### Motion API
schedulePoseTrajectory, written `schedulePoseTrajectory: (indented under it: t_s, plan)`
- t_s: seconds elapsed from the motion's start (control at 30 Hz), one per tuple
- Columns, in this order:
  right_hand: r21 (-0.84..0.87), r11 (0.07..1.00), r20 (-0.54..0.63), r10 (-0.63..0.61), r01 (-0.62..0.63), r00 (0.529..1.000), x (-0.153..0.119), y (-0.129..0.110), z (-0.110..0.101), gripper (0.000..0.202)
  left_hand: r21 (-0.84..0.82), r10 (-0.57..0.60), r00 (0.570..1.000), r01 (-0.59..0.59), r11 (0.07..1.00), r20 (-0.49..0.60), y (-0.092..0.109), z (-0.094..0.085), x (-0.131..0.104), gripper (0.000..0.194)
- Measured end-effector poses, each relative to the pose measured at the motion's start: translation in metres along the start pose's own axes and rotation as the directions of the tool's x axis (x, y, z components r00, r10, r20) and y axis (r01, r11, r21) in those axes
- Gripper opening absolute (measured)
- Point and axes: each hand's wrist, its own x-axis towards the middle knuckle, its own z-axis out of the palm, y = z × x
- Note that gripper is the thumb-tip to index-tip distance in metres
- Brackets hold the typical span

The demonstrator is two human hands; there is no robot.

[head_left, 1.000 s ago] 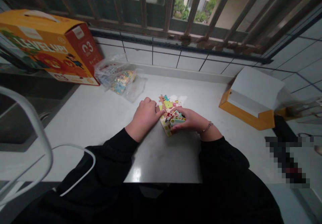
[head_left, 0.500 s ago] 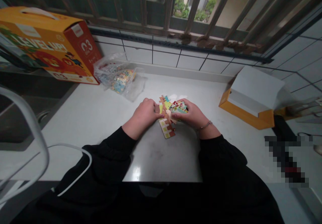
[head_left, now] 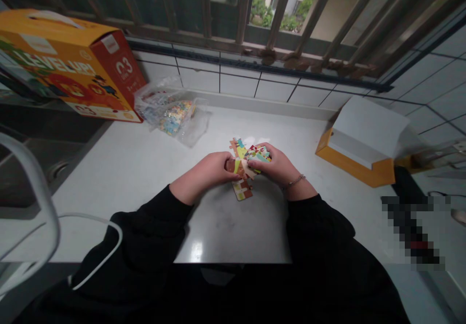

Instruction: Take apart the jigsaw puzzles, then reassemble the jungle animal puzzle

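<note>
My left hand (head_left: 217, 165) is closed, thumb and fingers pinching a brown and yellow-green jigsaw puzzle piece (head_left: 236, 167). Facing it, my right hand (head_left: 274, 162) grips a stack of colourful puzzle pieces (head_left: 259, 153), printed in red, white, pale green and yellow. The two hands almost meet over the counter. Joined puzzle pieces (head_left: 243, 191) with a cream and brown print show below the hands, and more of them (head_left: 237, 143) stick out above. The middle of this strip is hidden by the hands and held pieces.
An orange "LEVEL UP!" box (head_left: 76, 66) stands at the back left, with clear plastic bags of puzzle pieces (head_left: 176, 117) beside it. An open orange and white box (head_left: 358, 144) lies at right. A white curved tube (head_left: 45, 188) rises at near left beside a dark sink (head_left: 22, 178).
My left hand has shifted slightly lower, its wrist turning flatter, and the brown piece in it now shows more fully. My right hand stays almost where it was with its stack.
</note>
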Motion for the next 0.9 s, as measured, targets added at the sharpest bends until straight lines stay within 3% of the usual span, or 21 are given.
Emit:
schedulePoseTrajectory:
  t_s: [0.17, 0.33, 0.47, 0.7, 0.8, 0.9]
  plan:
    - [-0.006, 1.000, 0.004, 0.000, 0.000, 1.000, 0.000, -0.001, 0.000, 0.059, 0.290, 0.027, 0.998, -0.008, 0.957, -0.062, 0.009, 0.007, -0.010, 0.034]
    - [-0.006, 1.000, 0.015, -0.016, 0.017, 1.000, 0.001, 0.003, -0.001, 0.060, 0.335, 0.024, 0.996, 0.007, 0.942, -0.090, 0.014, 0.012, -0.019, 0.037]
    - [-0.013, 1.000, 0.018, -0.010, 0.011, 1.000, 0.002, 0.005, -0.001, 0.060, 0.255, -0.034, 0.994, 0.059, 0.965, -0.102, 0.012, 0.016, -0.016, 0.046]
    - [0.009, 1.000, 0.024, -0.023, 0.023, 0.999, 0.002, 0.005, 0.000, 0.058, -0.029, 0.002, 0.993, -0.005, 1.000, -0.118, 0.009, 0.021, -0.012, 0.053]
    - [-0.004, 1.000, 0.004, -0.012, 0.012, 1.000, 0.001, 0.004, 0.000, 0.059, -0.094, -0.062, 0.992, 0.051, 0.994, -0.114, 0.009, 0.015, -0.011, 0.052]
    - [0.039, 0.999, -0.017, -0.003, 0.004, 1.000, 0.002, 0.005, 0.000, 0.060, -0.203, -0.056, 0.988, 0.025, 0.979, -0.146, 0.012, 0.005, -0.010, 0.041]
